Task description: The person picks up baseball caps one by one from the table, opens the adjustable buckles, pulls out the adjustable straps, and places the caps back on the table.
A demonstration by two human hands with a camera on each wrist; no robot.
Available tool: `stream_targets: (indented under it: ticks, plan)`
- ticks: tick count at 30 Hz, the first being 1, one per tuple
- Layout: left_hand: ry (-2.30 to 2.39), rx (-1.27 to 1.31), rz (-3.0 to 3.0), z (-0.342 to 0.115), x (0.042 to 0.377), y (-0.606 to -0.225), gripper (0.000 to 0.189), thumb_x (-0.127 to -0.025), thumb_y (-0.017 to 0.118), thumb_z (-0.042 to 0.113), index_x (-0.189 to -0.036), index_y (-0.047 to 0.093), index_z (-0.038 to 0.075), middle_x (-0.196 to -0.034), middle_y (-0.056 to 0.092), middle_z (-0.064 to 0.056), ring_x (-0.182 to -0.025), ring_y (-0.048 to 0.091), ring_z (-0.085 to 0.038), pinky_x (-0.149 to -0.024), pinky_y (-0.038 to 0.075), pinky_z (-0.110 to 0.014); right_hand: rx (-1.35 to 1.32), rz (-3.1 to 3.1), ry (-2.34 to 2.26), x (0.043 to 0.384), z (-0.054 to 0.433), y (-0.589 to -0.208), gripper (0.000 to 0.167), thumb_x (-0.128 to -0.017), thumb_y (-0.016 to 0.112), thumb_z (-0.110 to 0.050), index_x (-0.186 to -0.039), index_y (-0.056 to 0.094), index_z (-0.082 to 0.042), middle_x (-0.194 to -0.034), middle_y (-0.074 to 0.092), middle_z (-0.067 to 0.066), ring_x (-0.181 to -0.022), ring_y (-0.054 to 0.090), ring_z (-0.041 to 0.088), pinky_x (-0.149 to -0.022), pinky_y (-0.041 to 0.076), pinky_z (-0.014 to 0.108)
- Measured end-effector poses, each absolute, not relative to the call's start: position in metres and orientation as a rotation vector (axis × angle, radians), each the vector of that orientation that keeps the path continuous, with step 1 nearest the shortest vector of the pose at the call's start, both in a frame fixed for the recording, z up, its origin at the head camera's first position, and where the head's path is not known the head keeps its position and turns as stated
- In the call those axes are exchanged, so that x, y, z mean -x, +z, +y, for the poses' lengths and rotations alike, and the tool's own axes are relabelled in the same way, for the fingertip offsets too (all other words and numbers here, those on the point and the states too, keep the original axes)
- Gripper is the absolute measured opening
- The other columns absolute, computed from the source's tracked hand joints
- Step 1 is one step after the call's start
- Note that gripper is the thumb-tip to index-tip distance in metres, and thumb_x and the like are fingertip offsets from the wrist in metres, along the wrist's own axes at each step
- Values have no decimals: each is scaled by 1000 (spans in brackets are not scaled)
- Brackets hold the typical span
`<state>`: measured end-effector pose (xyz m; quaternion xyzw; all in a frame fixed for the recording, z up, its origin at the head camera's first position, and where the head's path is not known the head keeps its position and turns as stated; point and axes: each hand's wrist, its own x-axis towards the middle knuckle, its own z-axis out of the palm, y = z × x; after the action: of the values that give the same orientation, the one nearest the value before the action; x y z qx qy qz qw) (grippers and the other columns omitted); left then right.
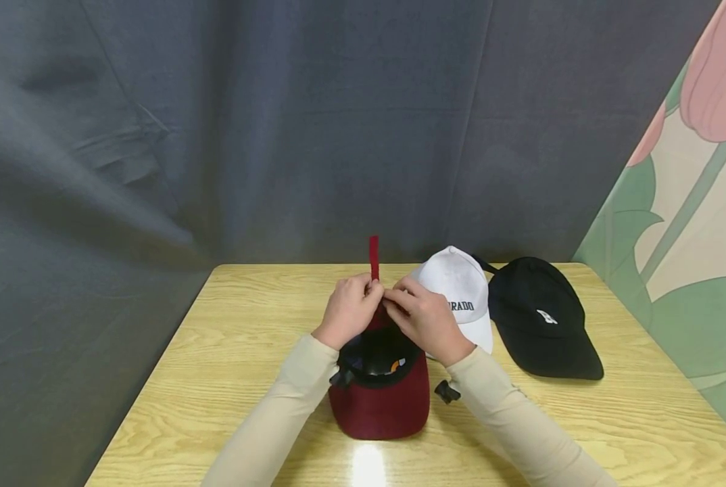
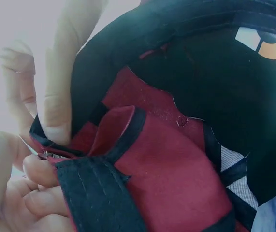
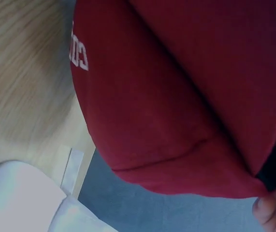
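A dark red baseball cap (image 1: 380, 412) is held with its brim toward me and its black-lined inside facing up. At its back edge my left hand (image 1: 352, 308) pinches the cap near the red strap (image 1: 374, 253), whose loose end stands upright. Close beside it, the fingers of my right hand (image 1: 426, 318) pinch the same back edge. The left wrist view shows a small metal buckle (image 2: 50, 154) between the fingers, partly covered. White lettering (image 3: 79, 54) marks the crown in the right wrist view.
Just behind my right hand lies a white cap (image 1: 454, 277) with dark letters. A black cap (image 1: 539, 318) rests to its right. The wooden table (image 1: 229, 352) ends at a grey curtain (image 1: 339, 135); a flower-patterned wall hanging (image 1: 691, 270) borders the right side.
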<state>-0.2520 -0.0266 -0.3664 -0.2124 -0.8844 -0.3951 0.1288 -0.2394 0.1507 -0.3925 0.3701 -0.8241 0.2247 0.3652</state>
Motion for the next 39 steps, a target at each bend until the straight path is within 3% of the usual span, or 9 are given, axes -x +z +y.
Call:
stream_targets:
  ticks: [13,26,29,32,35,39]
  plan:
    - [-1195,664,-2496,-27,254,-365,32,-98,45,16,-66,47,12,-55,38,3,-48,33,-13,-49,28,-24,-919,-2164,434,237,150,-391,14,-82,82,-16,-85,69,-14,-87,58,0,-67,59,12,-55,53,29]
    - [-1230,694,-2478,-27,251,-365,32,-103,46,17,-72,55,12,-58,47,1,-49,41,-13,-49,34,-25,-849,-2161,418,235,148,-396,15,-85,78,-20,-96,70,-14,-85,61,-1,-64,59,12,-52,51,31]
    - [-1145,702,-2519,-27,248,-365,23,-100,50,19,-79,56,13,-63,51,2,-53,44,-12,-52,36,-25,-846,-2156,413,235,148,-398,11,-85,77,-17,-93,71,-13,-84,60,-1,-63,58,11,-51,50,30]
    - [-955,721,-2585,-29,243,-367,9,-90,58,20,-83,53,15,-68,49,3,-54,44,-12,-51,36,-26,-824,-2153,408,235,148,-400,10,-85,78,-17,-91,71,-13,-83,61,0,-63,59,12,-51,50,31]
    - [-757,737,-2636,-31,239,-369,15,-82,64,20,-83,49,17,-69,45,4,-53,42,-12,-48,34,-27,-789,-2150,423,235,149,-400,11,-84,78,-17,-92,72,-13,-85,64,1,-65,62,14,-53,53,33]
    - [-639,725,-2640,-30,237,-371,20,-85,67,18,-80,48,16,-67,44,4,-51,42,-11,-46,34,-27,-763,-2145,453,235,148,-400,11,-85,78,-20,-91,73,-12,-85,67,1,-63,62,14,-53,54,33]
